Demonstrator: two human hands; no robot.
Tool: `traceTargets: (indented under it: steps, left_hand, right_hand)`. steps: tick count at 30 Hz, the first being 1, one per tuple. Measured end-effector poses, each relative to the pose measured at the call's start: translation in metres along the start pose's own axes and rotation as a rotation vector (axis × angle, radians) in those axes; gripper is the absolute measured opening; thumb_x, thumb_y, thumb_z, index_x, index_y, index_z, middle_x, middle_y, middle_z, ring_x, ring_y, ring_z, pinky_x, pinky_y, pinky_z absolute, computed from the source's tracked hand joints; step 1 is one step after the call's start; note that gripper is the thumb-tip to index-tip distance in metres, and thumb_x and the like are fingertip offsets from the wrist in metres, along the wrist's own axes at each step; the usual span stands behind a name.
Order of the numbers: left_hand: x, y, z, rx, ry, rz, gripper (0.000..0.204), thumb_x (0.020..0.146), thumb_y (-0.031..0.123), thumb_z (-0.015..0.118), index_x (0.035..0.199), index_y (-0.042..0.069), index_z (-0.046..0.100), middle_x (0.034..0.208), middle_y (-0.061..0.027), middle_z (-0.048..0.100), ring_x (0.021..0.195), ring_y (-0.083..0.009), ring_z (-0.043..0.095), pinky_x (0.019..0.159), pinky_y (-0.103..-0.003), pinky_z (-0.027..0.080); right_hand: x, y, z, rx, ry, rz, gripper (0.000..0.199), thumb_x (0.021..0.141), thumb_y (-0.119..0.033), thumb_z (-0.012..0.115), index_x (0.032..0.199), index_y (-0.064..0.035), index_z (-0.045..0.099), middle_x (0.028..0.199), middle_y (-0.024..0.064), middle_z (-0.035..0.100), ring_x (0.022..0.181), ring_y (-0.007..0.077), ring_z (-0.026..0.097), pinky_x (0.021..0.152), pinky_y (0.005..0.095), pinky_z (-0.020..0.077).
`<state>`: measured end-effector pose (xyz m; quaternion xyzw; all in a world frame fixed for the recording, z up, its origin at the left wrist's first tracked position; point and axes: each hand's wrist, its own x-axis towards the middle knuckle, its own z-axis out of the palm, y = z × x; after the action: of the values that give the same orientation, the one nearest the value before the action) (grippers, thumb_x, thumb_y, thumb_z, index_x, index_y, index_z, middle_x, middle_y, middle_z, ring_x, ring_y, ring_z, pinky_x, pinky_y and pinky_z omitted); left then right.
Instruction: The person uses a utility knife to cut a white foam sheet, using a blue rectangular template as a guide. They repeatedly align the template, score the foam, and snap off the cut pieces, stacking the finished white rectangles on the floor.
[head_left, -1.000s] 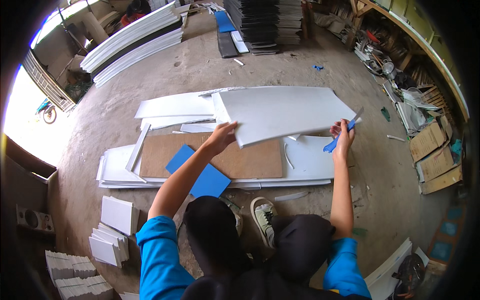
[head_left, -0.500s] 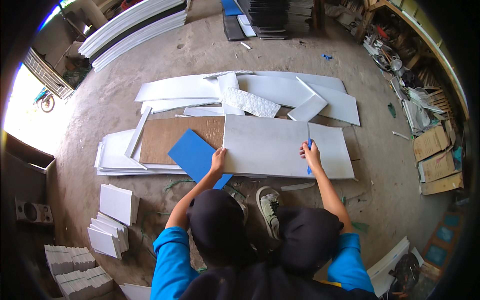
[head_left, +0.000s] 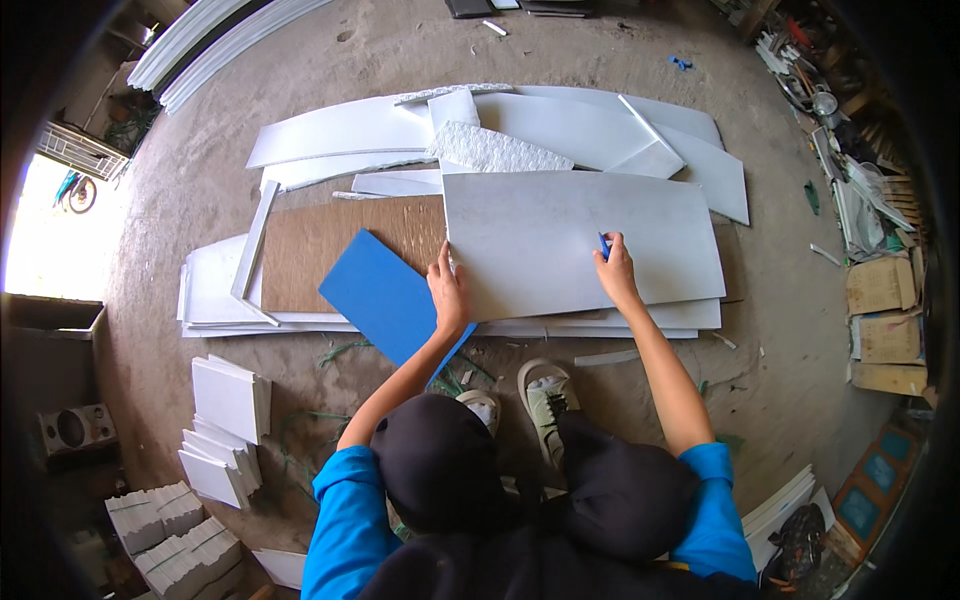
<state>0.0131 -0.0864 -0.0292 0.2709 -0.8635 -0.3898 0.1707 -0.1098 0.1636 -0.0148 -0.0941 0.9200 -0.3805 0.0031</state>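
Observation:
A white foam sheet point(head_left: 540, 235) lies across the right part of a brown wooden board point(head_left: 300, 255). My left hand point(head_left: 449, 292) is at the sheet's left edge, its fingers stretched out along that edge. In my right hand point(head_left: 617, 272) is a blue utility knife point(head_left: 605, 246), held over the sheet's right half; its blade cannot be made out. Beside my left hand, a blue rectangular panel point(head_left: 375, 295) rests slantwise on the board, its near corner beyond the board's edge.
Beyond the board lie more white sheets point(head_left: 340, 130) and a bumpy white offcut point(head_left: 500, 148). Small white panels point(head_left: 228, 395) and bundled stacks point(head_left: 190, 560) stand at the left. Flattened cardboard point(head_left: 885, 320) and clutter line the right side. A narrow strip point(head_left: 606, 357) lies near my feet.
The white sheet has shifted a little away from me over the board. My left hand has loosened from its near-left edge and straightened its fingers. The knife has moved left from the sheet's right end.

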Motion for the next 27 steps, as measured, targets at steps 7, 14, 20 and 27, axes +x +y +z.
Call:
traceTargets:
  steps: [7, 14, 20, 27]
  left_hand:
    - [-0.003, -0.007, -0.013, 0.302, -0.090, -0.015, 0.054, 0.079, 0.018, 0.058, 0.130, 0.018, 0.038, 0.117, -0.0136, 0.037, 0.108, -0.0312, 0.035, 0.088, -0.046, 0.029]
    - [-0.006, -0.019, -0.069, 0.202, 0.194, -0.260, 0.055, 0.077, 0.019, 0.062, 0.127, 0.015, 0.039, 0.119, -0.0134, 0.035, 0.111, -0.0326, 0.032, 0.090, -0.047, 0.028]
    - [-0.049, -0.089, -0.117, 0.162, 0.448, -0.465, 0.061, 0.075, 0.017, 0.064, 0.127, 0.007, 0.033, 0.118, -0.0191, 0.031, 0.111, -0.0348, 0.031, 0.095, -0.046, 0.027]
    - [-0.076, -0.101, -0.111, -0.332, 0.318, -0.523, 0.056, 0.083, 0.013, 0.057, 0.128, 0.000, 0.025, 0.115, -0.0218, 0.033, 0.095, -0.0301, 0.048, 0.083, -0.038, 0.043]
  right_hand:
    - [-0.007, -0.011, 0.017, -0.313, 0.008, -0.059, 0.053, 0.075, -0.005, 0.058, 0.121, 0.0005, 0.032, 0.109, 0.0214, 0.041, 0.101, 0.0365, 0.042, 0.087, 0.0437, 0.0364]
    - [-0.005, -0.076, 0.045, -0.123, 0.034, -0.386, 0.053, 0.073, 0.003, 0.056, 0.121, 0.0016, 0.032, 0.111, 0.0209, 0.037, 0.100, 0.0348, 0.040, 0.088, 0.0435, 0.0346]
    - [-0.052, -0.178, 0.138, 0.205, -0.493, -0.625, 0.045, 0.076, -0.001, 0.052, 0.118, -0.0015, 0.035, 0.108, 0.0199, 0.039, 0.103, 0.0352, 0.042, 0.092, 0.0429, 0.0343]
    - [-0.077, -0.179, 0.175, 0.089, -0.556, -0.508, 0.050, 0.075, -0.004, 0.054, 0.122, -0.0022, 0.035, 0.116, 0.0196, 0.034, 0.112, 0.0356, 0.036, 0.097, 0.0431, 0.0299]
